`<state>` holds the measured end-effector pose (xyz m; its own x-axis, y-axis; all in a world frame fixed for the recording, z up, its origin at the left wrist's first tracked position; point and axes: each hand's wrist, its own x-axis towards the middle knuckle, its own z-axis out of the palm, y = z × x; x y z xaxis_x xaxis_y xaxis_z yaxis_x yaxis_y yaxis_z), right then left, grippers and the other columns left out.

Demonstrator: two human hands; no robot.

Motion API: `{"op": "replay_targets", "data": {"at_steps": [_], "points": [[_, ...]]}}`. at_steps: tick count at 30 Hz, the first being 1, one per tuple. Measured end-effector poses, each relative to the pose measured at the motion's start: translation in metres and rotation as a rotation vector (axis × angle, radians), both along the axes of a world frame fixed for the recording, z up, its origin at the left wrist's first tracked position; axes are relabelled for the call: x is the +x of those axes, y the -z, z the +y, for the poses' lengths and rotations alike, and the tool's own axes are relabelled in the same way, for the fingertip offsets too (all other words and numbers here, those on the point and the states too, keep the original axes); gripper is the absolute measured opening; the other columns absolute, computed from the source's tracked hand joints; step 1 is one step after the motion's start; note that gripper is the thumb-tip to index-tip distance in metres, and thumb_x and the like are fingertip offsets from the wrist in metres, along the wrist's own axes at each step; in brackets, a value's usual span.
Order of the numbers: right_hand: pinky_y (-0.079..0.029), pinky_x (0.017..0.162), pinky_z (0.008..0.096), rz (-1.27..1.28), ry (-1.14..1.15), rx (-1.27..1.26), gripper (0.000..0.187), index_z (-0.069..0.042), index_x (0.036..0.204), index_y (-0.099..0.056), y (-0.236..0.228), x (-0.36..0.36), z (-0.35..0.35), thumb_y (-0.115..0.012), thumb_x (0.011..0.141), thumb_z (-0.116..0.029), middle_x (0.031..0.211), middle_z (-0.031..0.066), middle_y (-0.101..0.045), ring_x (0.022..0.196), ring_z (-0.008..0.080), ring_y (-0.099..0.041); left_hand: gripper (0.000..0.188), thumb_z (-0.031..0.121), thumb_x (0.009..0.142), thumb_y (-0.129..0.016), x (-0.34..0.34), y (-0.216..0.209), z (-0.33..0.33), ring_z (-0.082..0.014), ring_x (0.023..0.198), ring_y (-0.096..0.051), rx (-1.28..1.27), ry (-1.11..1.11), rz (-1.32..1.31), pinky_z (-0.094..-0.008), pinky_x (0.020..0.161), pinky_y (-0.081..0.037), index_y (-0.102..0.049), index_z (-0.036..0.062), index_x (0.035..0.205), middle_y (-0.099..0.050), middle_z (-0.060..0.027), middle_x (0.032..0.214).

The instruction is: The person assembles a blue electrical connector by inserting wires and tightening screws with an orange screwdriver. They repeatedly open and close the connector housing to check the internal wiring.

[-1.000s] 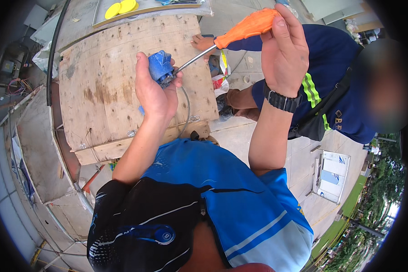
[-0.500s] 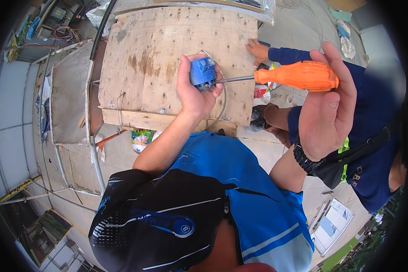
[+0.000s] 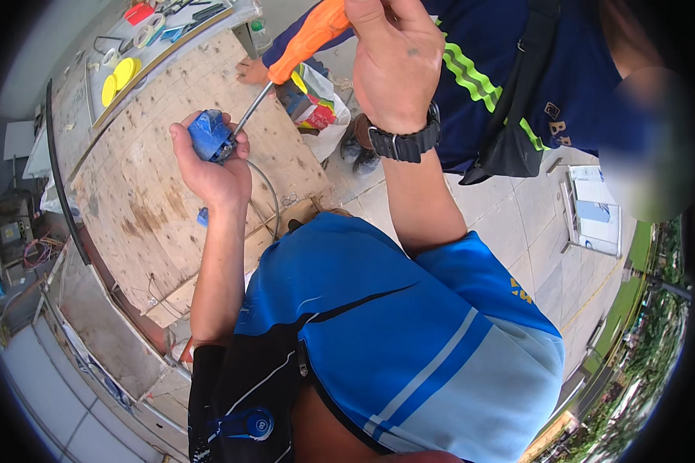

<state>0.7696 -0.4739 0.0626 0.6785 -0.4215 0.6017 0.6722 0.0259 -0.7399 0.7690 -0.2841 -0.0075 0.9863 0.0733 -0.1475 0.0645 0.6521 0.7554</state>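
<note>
My left hand (image 3: 212, 166) is raised over a worn plywood board (image 3: 143, 193) and grips a small blue box-shaped fitting (image 3: 208, 133). My right hand (image 3: 390, 65), with a black watch on the wrist, grips the orange handle of a screwdriver (image 3: 305, 40). The metal shaft slants down to the left and its tip sits in the blue fitting. A thin grey wire (image 3: 268, 189) loops from below my left hand across the board.
Another person in a dark blue shirt with yellow-green stripes (image 3: 502, 77) crouches across from me, one hand (image 3: 251, 71) resting on the board's far edge. Yellow discs (image 3: 120, 77) and small tools lie on a shelf at top left. A plastic bag (image 3: 320, 116) sits on the paved floor.
The view has swung round. My right hand has gone from the right side to the top, so the screwdriver now slants down to the fitting, which my left hand still holds.
</note>
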Motion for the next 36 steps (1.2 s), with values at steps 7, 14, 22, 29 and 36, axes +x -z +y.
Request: {"op": "replay_targets", "data": {"at_steps": [7,14,22,29,36], "points": [[-0.050,0.068,0.0229,0.479,0.715,0.174,0.023,0.002,0.105,-0.064,0.069,-0.157,-0.046,-0.067,0.090,-0.015,0.087,0.0054,-0.064,0.076,0.0088,-0.059,0.039,0.045,0.097,-0.045,-0.033,0.061,-0.073,-0.0200,0.062,-0.056,0.150,0.493,0.136,-0.0307,0.048,-0.042,-0.046,0.0069,0.103,-0.057,-0.0111,0.084],[-0.050,0.085,0.0289,0.431,0.639,0.143,0.022,0.004,0.113,-0.062,0.049,-0.181,-0.065,-0.056,0.095,-0.009,0.103,0.0112,-0.066,0.094,0.0167,-0.063,0.040,0.046,0.097,-0.045,-0.030,0.032,-0.091,-0.0196,0.061,-0.055,0.169,0.652,0.096,-0.0294,0.048,-0.042,-0.048,0.0070,0.105,-0.058,-0.0112,0.083],[-0.044,0.098,0.0370,0.238,-0.036,0.183,0.033,0.003,0.127,-0.051,0.048,-0.085,-0.001,-0.054,0.096,-0.007,0.122,0.0155,-0.059,0.113,0.0249,-0.056,0.045,0.050,0.096,-0.046,-0.007,0.049,0.005,-0.0208,0.063,-0.054,0.031,0.275,0.118,-0.0315,0.049,-0.041,-0.049,0.0064,0.106,-0.058,-0.0134,0.085],[-0.034,0.106,0.0423,0.088,-0.532,0.042,0.042,0.003,0.135,-0.043,0.023,-0.032,0.015,-0.048,0.099,-0.017,0.134,0.0216,-0.051,0.124,0.0283,-0.047,0.041,0.048,0.096,-0.043,-0.014,0.039,0.048,-0.0235,0.060,-0.057,-0.079,0.066,0.073,-0.0315,0.045,-0.043,-0.046,0.0087,0.106,-0.058,-0.0155,0.084],[-0.038,0.102,0.0443,-0.005,-0.471,-0.242,0.040,0.003,0.128,-0.049,0.021,-0.015,0.015,-0.052,0.097,-0.022,0.119,0.0188,-0.057,0.117,0.0295,-0.052,0.044,0.053,0.095,-0.043,-0.020,0.038,0.054,-0.0226,0.059,-0.055,-0.048,-0.044,-0.028,-0.0303,0.043,-0.040,-0.050,0.0115,0.105,-0.059,-0.0135,0.084]]}}
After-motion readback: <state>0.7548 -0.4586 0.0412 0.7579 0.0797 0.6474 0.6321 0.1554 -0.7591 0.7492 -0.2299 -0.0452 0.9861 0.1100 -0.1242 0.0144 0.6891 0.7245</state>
